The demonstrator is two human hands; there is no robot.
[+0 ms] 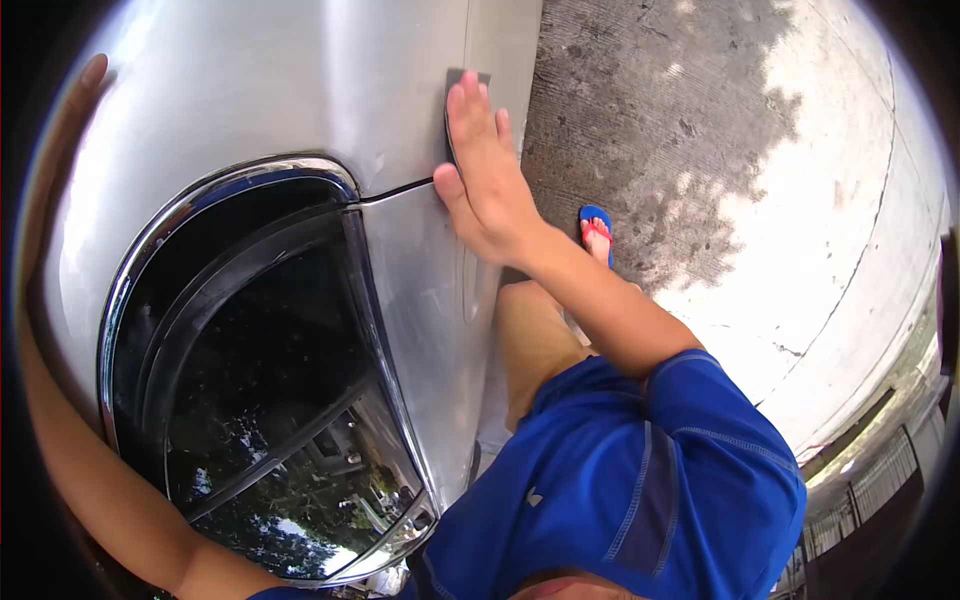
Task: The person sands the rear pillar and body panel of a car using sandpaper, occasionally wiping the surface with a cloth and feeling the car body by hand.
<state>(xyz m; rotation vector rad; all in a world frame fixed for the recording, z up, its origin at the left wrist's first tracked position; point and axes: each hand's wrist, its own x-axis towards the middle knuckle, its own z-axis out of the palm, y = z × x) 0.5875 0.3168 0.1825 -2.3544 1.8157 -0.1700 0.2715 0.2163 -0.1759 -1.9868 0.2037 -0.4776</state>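
Observation:
My right hand (485, 185) lies flat on the silver car's side, fingers pointing up the frame and thumb held out. Under it, a dark grey sheet that looks like sandpaper (454, 80) is pressed against the panel; its edge shows beyond the fingertips and along the hand's left side. My left arm reaches over the car roof at the frame's far left. Of my left hand (70, 120), a stretched finger shows against the bodywork (250, 80), while the rest is dark and partly cut off by the lens edge.
Below the hands is a dark side window (270, 330) with chrome trim (375, 300), reflecting trees. A panel seam runs near my right wrist. Concrete ground (640, 110) lies to the right, part shaded, part sunlit. My foot in a blue flip-flop (596, 218) stands there.

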